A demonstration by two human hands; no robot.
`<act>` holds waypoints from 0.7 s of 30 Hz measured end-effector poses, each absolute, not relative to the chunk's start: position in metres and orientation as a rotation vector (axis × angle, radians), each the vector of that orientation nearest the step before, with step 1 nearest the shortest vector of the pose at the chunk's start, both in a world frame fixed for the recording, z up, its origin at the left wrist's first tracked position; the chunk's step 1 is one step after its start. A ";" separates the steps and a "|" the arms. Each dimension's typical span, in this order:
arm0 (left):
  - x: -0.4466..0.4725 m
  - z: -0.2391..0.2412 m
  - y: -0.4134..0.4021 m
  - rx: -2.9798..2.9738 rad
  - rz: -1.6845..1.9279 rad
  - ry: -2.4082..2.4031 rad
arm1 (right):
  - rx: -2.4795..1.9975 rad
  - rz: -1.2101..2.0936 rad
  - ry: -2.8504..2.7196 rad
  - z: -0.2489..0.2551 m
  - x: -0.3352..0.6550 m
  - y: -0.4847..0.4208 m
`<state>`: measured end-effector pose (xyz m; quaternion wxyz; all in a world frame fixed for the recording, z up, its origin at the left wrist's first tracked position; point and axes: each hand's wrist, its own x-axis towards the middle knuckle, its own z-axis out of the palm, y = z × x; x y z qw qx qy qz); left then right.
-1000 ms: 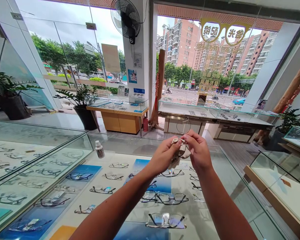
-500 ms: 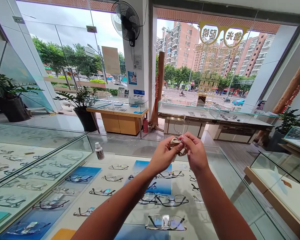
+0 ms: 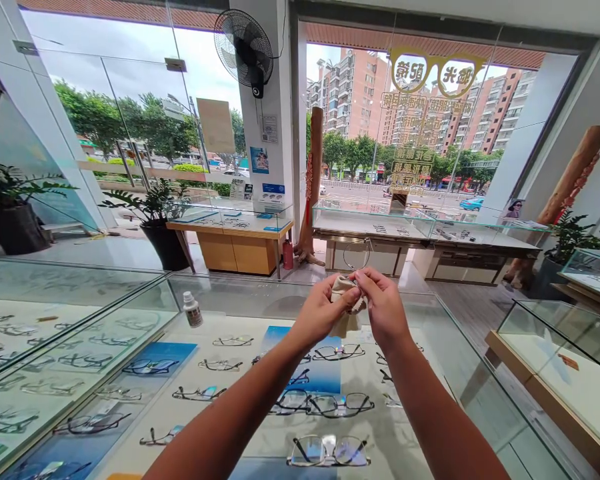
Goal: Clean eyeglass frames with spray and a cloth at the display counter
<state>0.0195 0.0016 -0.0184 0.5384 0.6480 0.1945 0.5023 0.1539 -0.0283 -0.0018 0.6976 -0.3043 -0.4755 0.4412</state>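
Observation:
Out over the glass display case, both my hands work close together on a pair of eyeglasses. One round, thin-rimmed lens stands up above my fingers; the rest of the frame is hidden by hands and cloth. My left hand is closed on a beige cloth bunched around part of the glasses, with a fold hanging down. Pinched at the frame beside the cloth are the fingertips of my right hand. A small white bottle with a dark label stands on the case, left of my hands.
Several eyeglass frames lie in rows inside the case under my forearms. Another glass case is at the right. Across the floor are a wooden-base showcase, a potted plant and a tree-trunk post.
The cloth has shifted and more of it now hangs below my fingers. Both hands moved slightly left in view, along with a slight shift of the whole scene.

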 end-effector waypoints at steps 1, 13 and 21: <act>0.021 -0.020 0.001 1.516 1.232 0.482 | -0.676 0.966 -1.069 -0.003 0.151 -0.028; 0.002 -0.009 0.012 1.801 0.973 0.429 | -0.737 1.003 -0.969 -0.006 0.160 -0.017; 0.012 -0.019 0.012 1.724 1.152 0.563 | -0.782 0.950 -1.110 -0.005 0.160 -0.017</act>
